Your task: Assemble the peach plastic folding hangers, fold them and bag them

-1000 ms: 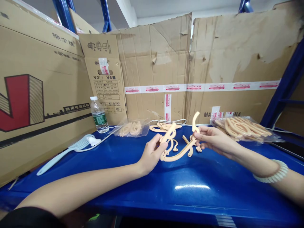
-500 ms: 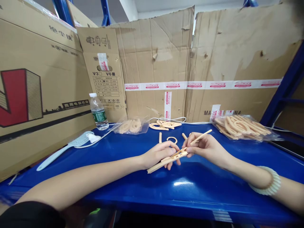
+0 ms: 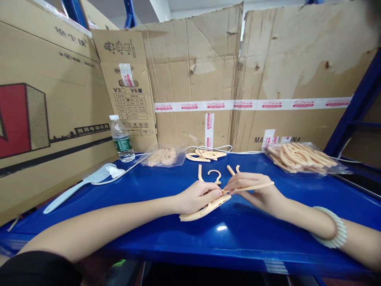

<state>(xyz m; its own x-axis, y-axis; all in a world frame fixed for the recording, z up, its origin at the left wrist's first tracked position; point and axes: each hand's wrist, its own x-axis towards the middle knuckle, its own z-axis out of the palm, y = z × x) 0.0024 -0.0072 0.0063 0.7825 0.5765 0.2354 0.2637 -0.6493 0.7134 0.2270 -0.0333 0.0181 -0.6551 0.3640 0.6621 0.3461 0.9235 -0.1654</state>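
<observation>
My left hand [image 3: 197, 197] is closed around a beige hanger arm [image 3: 205, 211], a curved plastic piece with slots near its right end. Pinched in my right hand [image 3: 258, 194] is a second, thinner hanger arm [image 3: 256, 186], pointing out to the right. The fingertips of both hands meet where the two pieces come together; the joint itself is partly covered by fingers. Just beyond the hands lie a hanger hook [image 3: 215, 174], a straight loose piece [image 3: 200, 172] on its left, and further loose pieces [image 3: 230, 170] on its right, partly behind my right hand.
On the blue table [image 3: 143, 234] stand a water bottle [image 3: 122, 139] and a pale blue brush [image 3: 80, 186]. Clear bags of hanger parts lie left [image 3: 163, 156] and right [image 3: 303, 157], with hanger pieces [image 3: 205, 155] between. A white cable [image 3: 247, 152] runs along the cardboard [image 3: 193, 79].
My right hand has turned, and its thin piece has swung from slanting upward to nearly level. The left hand's hanger arm has shifted slightly left and down. The fingertips have come closer together.
</observation>
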